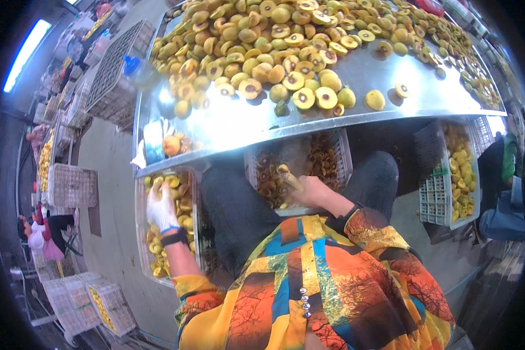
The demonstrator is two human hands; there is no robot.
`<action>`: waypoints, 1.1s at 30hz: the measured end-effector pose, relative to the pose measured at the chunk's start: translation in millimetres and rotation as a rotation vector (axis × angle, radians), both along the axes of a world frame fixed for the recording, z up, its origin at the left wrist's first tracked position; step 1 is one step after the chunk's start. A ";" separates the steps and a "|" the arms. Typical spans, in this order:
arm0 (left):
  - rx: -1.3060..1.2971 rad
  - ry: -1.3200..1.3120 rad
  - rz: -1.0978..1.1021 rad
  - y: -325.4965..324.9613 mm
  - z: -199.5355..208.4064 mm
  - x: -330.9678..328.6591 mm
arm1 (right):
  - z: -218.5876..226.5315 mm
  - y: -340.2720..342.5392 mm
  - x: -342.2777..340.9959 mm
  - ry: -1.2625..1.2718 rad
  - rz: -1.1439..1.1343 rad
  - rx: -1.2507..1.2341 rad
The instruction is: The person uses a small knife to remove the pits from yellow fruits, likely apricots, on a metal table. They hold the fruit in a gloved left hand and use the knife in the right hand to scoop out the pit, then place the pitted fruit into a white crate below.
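My left hand, in a white glove, reaches over a crate of hollowed yellow fruit halves. Its fingers look stretched and apart among the fruit. My right hand, bare, is closed round a short tan tool with a rounded tip, blurred, its exact kind unclear. This hand is above a second crate between my knees, which holds brown scooped-out fruit cores. Cut fruit halves with dark centres lie heaped on the metal table ahead.
On the table's near left corner stands a metal container beside peeled-looking fruit pieces. A blue-capped bottle is at the left edge. To my right stands a white crate of yellow halves. Stacked crates and other people are farther left.
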State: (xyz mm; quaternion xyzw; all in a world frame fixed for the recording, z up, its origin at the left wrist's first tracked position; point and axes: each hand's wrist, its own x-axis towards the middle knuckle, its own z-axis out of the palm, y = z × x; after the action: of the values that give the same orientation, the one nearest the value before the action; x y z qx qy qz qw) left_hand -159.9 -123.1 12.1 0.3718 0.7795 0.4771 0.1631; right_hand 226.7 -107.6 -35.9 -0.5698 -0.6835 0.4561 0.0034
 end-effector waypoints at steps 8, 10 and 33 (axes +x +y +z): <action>0.025 0.559 -0.674 116.5 63.4 184.0 | -45.5 7.0 20.7 -0.142 0.145 0.002; 0.042 0.693 -0.882 155.0 50.8 243.9 | -105.0 12.7 41.6 -0.320 0.151 -0.145; -0.113 -0.315 -1.115 37.9 67.1 247.5 | 55.2 7.3 12.9 1.041 -0.603 0.020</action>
State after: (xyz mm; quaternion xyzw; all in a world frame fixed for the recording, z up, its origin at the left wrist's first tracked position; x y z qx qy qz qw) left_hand 87.6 -85.3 79.1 0.6412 0.4565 0.3264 0.5234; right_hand 239.7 -100.3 19.3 -0.4403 -0.4047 0.6476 0.4723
